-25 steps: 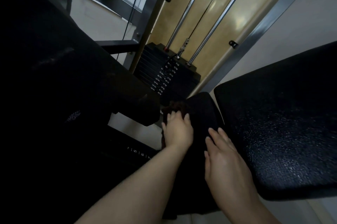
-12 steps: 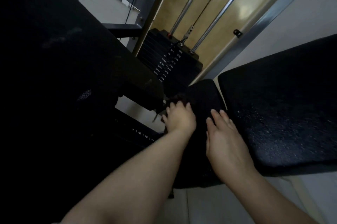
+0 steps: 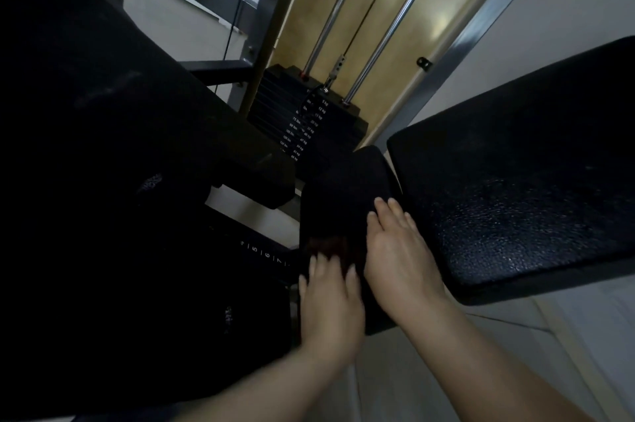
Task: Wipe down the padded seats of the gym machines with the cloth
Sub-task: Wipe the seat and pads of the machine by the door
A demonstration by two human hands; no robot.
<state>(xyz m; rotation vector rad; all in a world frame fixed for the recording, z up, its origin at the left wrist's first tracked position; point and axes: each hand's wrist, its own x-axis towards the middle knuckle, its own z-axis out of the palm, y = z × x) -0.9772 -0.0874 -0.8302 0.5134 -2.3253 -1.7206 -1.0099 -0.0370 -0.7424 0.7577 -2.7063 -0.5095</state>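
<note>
Narrow black seat pad (image 3: 347, 188) carries dark cloth (image 3: 330, 246), both hands.

Both hands rest on the narrow pad (image 3: 347, 194), between two wider pads, the weight stack (image 3: 302, 122) behind it.

Weight stack (image 3: 302, 126) – kg labels (adjuster (image 3: 264, 254): 5–7).

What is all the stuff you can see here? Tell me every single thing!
small pad: one, black, middle, under both hands
cloth: one, dark reddish-brown, on the small pad under the left fingers
big pad: one, black, right
long pad: one, black, left
weight stack: one, black with white numbers, behind the small pad
guide rods: two, shiny silver, rising from the stack
frame: one, grey metal, around the stack
left hand: one, pressing the cloth
right hand: one, flat on the small pad
</note>
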